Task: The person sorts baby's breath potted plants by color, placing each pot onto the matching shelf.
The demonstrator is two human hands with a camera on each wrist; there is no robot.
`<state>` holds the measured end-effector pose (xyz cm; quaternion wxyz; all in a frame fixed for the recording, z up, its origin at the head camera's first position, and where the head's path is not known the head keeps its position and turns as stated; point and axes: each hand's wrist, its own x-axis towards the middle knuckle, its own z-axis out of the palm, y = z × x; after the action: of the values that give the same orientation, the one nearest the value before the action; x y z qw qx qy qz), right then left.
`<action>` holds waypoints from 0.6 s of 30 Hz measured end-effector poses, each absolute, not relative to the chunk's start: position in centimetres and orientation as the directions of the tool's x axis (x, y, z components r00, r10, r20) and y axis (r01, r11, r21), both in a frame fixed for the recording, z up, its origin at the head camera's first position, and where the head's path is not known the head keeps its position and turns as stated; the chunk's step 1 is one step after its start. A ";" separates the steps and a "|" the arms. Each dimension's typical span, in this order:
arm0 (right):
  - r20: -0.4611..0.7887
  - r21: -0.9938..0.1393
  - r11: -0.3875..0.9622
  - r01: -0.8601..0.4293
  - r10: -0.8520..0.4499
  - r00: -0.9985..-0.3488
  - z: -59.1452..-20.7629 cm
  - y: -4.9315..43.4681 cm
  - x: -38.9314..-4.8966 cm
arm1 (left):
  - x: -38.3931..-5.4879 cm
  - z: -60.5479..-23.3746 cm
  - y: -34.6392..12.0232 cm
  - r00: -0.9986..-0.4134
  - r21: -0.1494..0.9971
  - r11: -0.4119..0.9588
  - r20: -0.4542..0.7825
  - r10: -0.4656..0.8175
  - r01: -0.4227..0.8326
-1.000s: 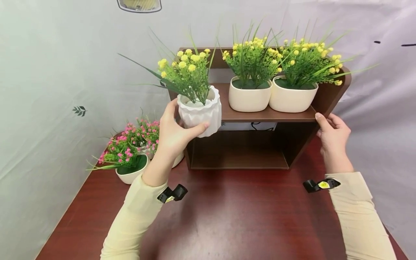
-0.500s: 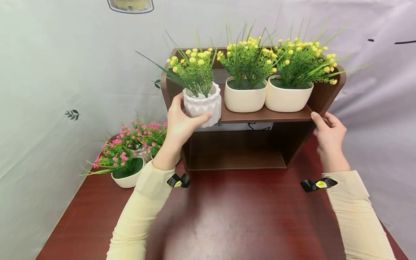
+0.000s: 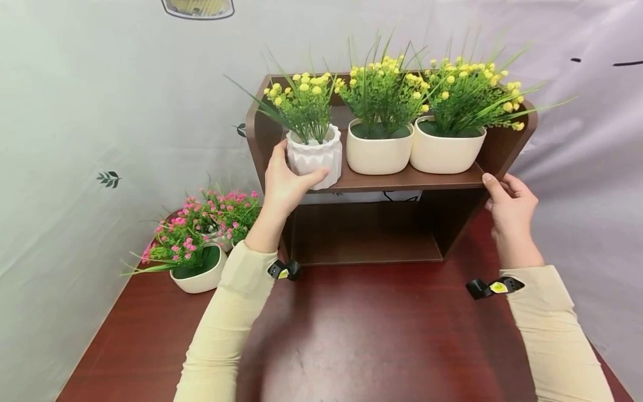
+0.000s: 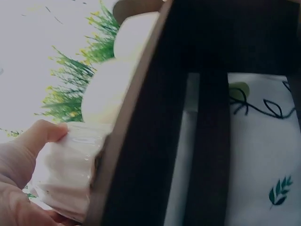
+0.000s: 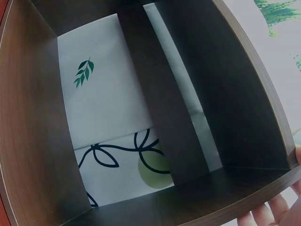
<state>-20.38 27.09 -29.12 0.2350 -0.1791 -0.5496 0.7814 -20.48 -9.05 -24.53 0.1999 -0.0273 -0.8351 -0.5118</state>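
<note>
My left hand [image 3: 287,187] grips a white ridged pot [image 3: 316,159] of yellow flowers from its left and front, thumb across the front. The pot is upright at the left end of the upper shelf [image 3: 402,178]; in the left wrist view the pot [image 4: 70,165] sits at the board's front edge. Two smooth cream pots [image 3: 379,153] with yellow flowers stand to its right. My right hand [image 3: 513,215] holds the right side panel of the brown shelf unit, thumb near the upper board's corner. In the right wrist view, fingers [image 5: 277,207] curl around the panel's outer side.
Several pots of pink flowers [image 3: 198,271] stand on the red-brown table [image 3: 361,335] left of the unit, partly behind my left arm. The lower compartment [image 3: 366,231] opens to the front. A pale patterned cloth wall [image 3: 65,139] hangs behind.
My left hand has carried the white ridged pot down and back from in front of the unit onto the upper shelf's left end. My right hand keeps its hold on the side panel.
</note>
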 end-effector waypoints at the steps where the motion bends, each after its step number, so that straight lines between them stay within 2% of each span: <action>1: -0.021 -0.943 -0.285 -0.171 0.564 -0.825 -29.1 27.1 -20.4 | -20.7 -24.5 -9.0 -0.921 0.848 0.469 0.355 -0.158 0.246; 8: -0.021 -0.947 -0.278 -0.162 0.556 -0.831 -29.0 27.1 -20.3 | -21.7 -24.0 -9.1 -0.950 0.889 0.411 0.279 -0.139 0.201; 18: -0.014 -0.944 -0.279 -0.175 0.565 -0.825 -29.1 27.1 -20.3 | -22.3 -24.2 -8.8 -0.934 0.865 0.453 0.317 -0.163 0.215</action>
<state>-20.27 27.10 -29.07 0.2374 -0.1767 -0.5516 0.7798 -22.32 -8.76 -24.17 0.1809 -0.0155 -0.8328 -0.5229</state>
